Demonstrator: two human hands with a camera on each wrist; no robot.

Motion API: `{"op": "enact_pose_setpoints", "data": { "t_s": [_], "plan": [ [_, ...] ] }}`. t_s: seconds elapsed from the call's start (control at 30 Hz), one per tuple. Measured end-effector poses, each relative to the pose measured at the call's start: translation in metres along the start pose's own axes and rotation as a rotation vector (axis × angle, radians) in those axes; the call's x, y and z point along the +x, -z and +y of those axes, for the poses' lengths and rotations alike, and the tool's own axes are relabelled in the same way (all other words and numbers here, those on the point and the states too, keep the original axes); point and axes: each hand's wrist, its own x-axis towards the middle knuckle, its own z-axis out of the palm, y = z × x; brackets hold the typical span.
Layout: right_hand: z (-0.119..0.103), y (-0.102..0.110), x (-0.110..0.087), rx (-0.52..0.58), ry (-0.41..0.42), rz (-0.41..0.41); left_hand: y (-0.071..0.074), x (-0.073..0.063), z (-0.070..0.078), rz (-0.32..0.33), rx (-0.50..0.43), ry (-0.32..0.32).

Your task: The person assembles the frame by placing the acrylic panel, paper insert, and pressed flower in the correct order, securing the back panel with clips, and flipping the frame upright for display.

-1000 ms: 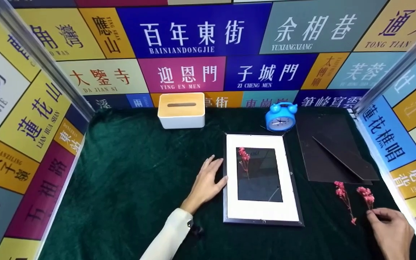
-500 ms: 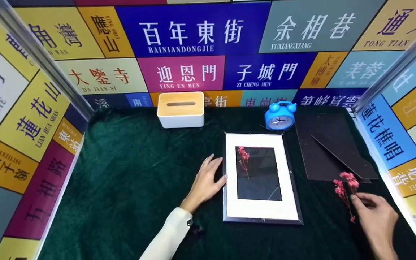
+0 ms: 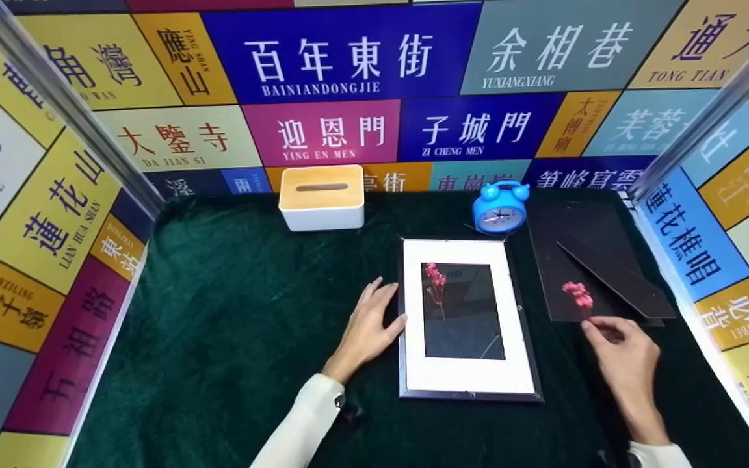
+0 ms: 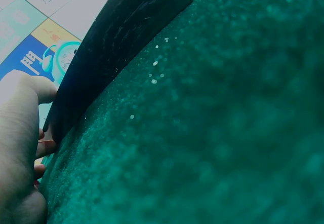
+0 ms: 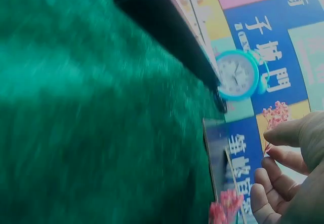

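A black picture frame (image 3: 472, 395) with a white mat (image 3: 469, 376) lies on the green cloth. One sprig of pink dried flowers (image 3: 436, 278) lies in its dark window, at the upper left. My left hand (image 3: 367, 326) rests against the frame's left side with fingers extended; the left wrist view shows fingertips touching that side. To the right of the frame, my right hand (image 3: 625, 357) pinches another pink flower sprig (image 3: 577, 294) by its stem between thumb and forefinger. A further loose pink sprig (image 5: 226, 206) shows in the right wrist view; the hand hides it from the head view.
Dark flat boards (image 3: 582, 234) lie at the right, one tilted across another. A blue alarm clock (image 3: 499, 208) stands behind the frame. Further left at the back is a white tissue box (image 3: 322, 198) with a wooden lid. Printed panels (image 3: 342, 58) enclose the back and sides.
My right hand has carried the pinched sprig left and away from me, toward the frame, passing over the loose sprig. The left hand keeps its place at the frame.
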Motion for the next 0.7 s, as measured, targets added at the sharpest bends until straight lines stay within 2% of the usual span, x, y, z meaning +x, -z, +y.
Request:
{"op": "enact_pose_setpoints", "data": {
  "t_s": [0.17, 0.43, 0.7],
  "plan": [
    [-0.012, -0.016, 0.002, 0.016, 0.019, -0.038, -0.001, 0.000, 0.000, -0.001, -0.003, 0.002],
    [-0.026, -0.040, 0.003, 0.058, 0.069, -0.050, 0.000, -0.001, 0.001, -0.010, -0.001, 0.015],
    [-0.042, -0.060, 0.006, 0.071, 0.064, -0.092, 0.000, 0.000, 0.000, 0.000, 0.007, -0.007]
  ]
}}
